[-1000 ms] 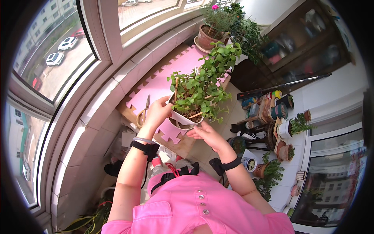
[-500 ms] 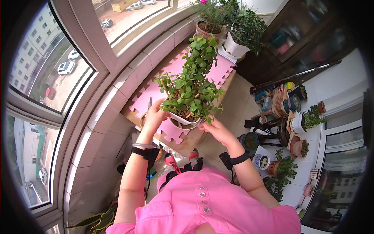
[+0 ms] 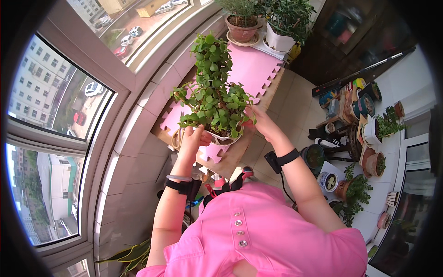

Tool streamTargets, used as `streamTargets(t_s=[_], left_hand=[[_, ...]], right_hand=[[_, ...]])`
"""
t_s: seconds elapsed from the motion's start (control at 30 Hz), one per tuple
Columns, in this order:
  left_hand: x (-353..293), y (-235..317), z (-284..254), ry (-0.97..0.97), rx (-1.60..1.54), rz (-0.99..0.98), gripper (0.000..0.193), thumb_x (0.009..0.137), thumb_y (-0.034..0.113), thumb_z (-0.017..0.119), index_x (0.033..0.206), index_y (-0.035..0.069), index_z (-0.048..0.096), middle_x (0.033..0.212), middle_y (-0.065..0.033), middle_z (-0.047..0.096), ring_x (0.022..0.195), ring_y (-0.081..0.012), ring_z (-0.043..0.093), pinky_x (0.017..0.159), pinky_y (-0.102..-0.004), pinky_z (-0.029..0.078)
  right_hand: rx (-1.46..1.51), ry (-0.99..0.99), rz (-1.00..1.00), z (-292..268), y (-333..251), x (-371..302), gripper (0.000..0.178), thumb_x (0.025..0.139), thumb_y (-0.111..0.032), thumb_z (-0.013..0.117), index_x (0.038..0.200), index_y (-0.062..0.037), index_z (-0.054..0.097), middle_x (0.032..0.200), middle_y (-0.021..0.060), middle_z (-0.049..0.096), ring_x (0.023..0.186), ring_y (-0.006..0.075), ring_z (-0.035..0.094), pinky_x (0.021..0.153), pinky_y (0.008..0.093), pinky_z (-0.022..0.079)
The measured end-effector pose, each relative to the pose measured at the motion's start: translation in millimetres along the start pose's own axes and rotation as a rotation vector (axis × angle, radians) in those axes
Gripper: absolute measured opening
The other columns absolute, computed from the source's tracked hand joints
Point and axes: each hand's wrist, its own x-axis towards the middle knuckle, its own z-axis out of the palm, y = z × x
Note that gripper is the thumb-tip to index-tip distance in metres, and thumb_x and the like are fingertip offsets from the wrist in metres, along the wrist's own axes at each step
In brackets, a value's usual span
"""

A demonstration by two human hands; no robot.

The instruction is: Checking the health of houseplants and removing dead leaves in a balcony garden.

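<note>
A leafy green potted plant (image 3: 214, 104), one tall clump rising at its back, stands near the front end of a table. Leaves hide most of its white flowerpot (image 3: 225, 140); the front rim shows. My left hand (image 3: 196, 137) is closed at the pot's front left edge, thumb up and fingers curled by the rim. On the pot's right side, my right hand (image 3: 259, 123) grips near the rim, its fingertips partly covered by leaves. Beside my left hand lies a tan looped handle (image 3: 176, 138), perhaps of scissors.
Pink foam mats (image 3: 251, 64) cover the wooden table (image 3: 230, 162). At its far end stand a brown pot (image 3: 242, 31) on a saucer and a white pot (image 3: 278, 40). Windows (image 3: 60, 83) line the left; several potted plants and a wooden stand (image 3: 344, 108) fill the right.
My right hand has moved from the pot's front right farther back along its side. My left hand stays at the front left. The view has shifted, and the plant appears slightly turned.
</note>
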Motion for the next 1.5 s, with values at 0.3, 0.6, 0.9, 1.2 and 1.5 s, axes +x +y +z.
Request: streamTargets(t_s=[0.3,0.6,0.9,1.2,1.5], left_hand=[[1,-1,9,0.057,0.011,0.048,0.029,0.094,0.019,0.04,0.087,-0.006,0.052,0.076,-0.0179,0.065,0.064,-0.0225,0.064,0.06,-0.031,0.054],[6,-9,-6,0.151,0.144,0.055,0.029,0.091,0.021,0.047,0.092,-0.004,0.062,0.074,-0.0123,0.065,0.061,-0.0203,0.064,0.057,-0.03,0.052],[2,-11,2,0.175,0.114,0.176,0.021,0.087,0.017,0.05,0.078,-0.002,0.055,0.062,-0.0061,0.055,0.054,-0.0158,0.057,0.049,-0.0277,0.049],[2,-18,0,0.202,0.165,0.138,0.028,0.086,0.028,0.051,0.079,0.002,0.058,0.064,-0.0033,0.055,0.053,-0.0123,0.057,0.042,-0.0252,0.039],[-8,-5,3,0.095,0.013,0.119,0.033,0.09,0.02,0.046,0.074,-0.006,0.059,0.064,-0.0138,0.062,0.056,-0.018,0.06,0.056,-0.0273,0.049]], right_hand=[[0.082,-0.104,-0.027,-1,25,34,0.038,0.099,-0.031,0.043,0.118,-0.0006,0.054,0.093,0.0014,0.06,0.082,0.0084,0.056,0.067,0.0233,0.047],[0.033,-0.098,-0.078,5,35,20,0.033,0.097,-0.027,0.046,0.115,-0.0013,0.055,0.083,0.0002,0.058,0.07,0.0083,0.054,0.065,0.0239,0.045],[-0.095,-0.059,-0.201,-8,37,14,0.036,0.096,-0.028,0.048,0.119,0.0005,0.051,0.089,0.0056,0.06,0.076,0.015,0.059,0.07,0.0276,0.047],[-0.308,0.05,-0.863,-12,-75,-5,0.024,0.094,-0.012,0.047,0.11,0.0007,0.059,0.116,0.012,0.056,0.113,0.0262,0.051,0.097,0.034,0.038],[-0.219,-0.192,-0.713,9,-79,8,0.033,0.095,-0.014,0.044,0.123,0.0031,0.05,0.13,0.011,0.048,0.122,0.0214,0.043,0.104,0.0321,0.031]])
